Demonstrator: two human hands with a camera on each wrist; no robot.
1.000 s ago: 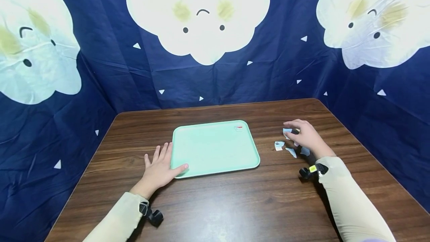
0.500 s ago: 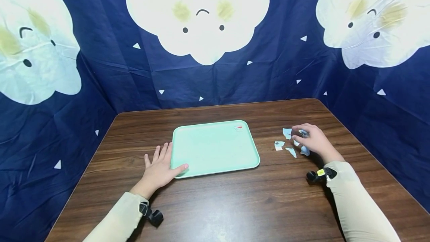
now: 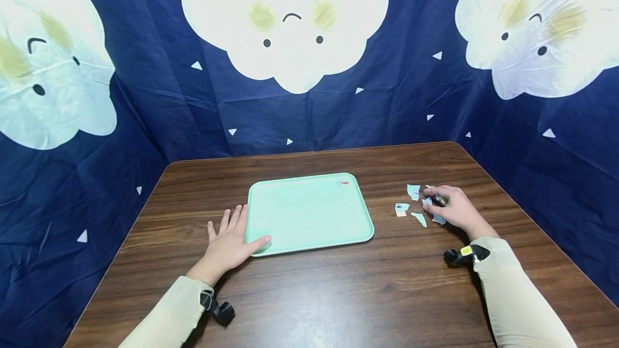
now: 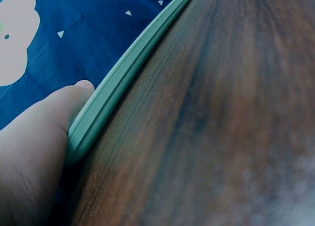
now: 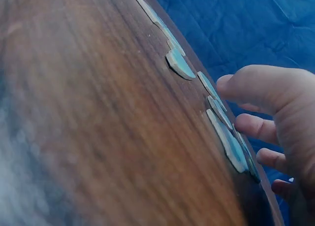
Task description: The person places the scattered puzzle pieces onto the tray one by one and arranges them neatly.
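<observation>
A mint-green tray (image 3: 309,219) lies on the table, with one small white-and-red puzzle piece (image 3: 343,183) in its far right corner. My left hand (image 3: 229,240) lies flat at its left side, fingers spread and thumb over the near left rim. In the left wrist view that thumb (image 4: 74,100) lies against the tray's edge (image 4: 123,71). To the right, my right hand (image 3: 454,208) is over a group of thin, irregular light-blue puzzle pieces (image 3: 413,191). Its thumb and fingers are apart, with fingertips close to several pieces (image 5: 226,140) in the right wrist view, partly covering them from above.
Left of the right hand lie a blue-and-white piece (image 3: 402,209) and a narrow pale blue piece (image 3: 419,219). The brown wooden table (image 3: 309,294) ends at a dark blue curtain (image 3: 329,117) with white clouds. Both wrists carry black cameras.
My right hand has drawn back to the right and toward me, uncovering the far light-blue piece and moving over the pieces at the group's right side. The left hand and tray stay still.
</observation>
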